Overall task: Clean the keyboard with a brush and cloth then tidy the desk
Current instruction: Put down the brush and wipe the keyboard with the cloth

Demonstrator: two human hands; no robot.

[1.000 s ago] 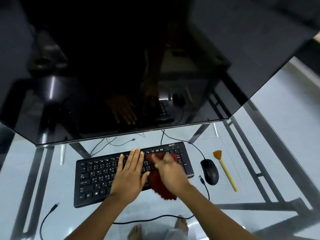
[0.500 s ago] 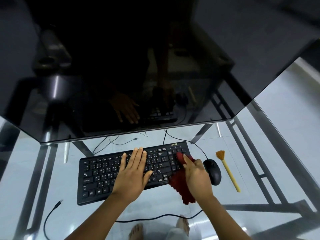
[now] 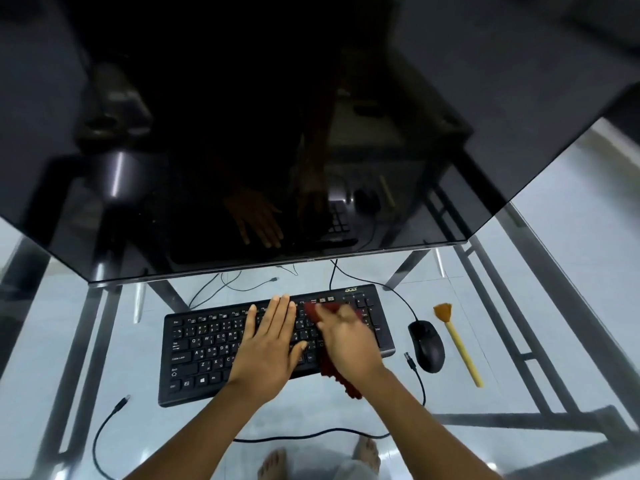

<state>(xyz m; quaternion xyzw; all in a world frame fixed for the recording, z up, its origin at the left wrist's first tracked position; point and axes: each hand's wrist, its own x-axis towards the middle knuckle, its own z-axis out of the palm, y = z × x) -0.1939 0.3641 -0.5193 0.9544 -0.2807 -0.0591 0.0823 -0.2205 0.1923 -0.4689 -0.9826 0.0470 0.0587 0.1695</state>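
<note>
**Cloth on keyboard, right side**

Black rectangular plastic keyboard lies on clear glass surface. Left hand flat on the middle keys, fingers spread, holding nothing. Right hand, blurred, presses dark red cloth onto the right-side keys. Yellow-handled brush lies just right of black mouse.

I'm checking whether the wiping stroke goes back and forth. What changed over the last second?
The right hand swept the red cloth right, off the keyboard's end toward the mouse, then back left onto the right-hand keys, holding the cloth throughout. The left hand stayed flat on the middle keys. Keyboard, mouse and brush did not visibly move.
</note>
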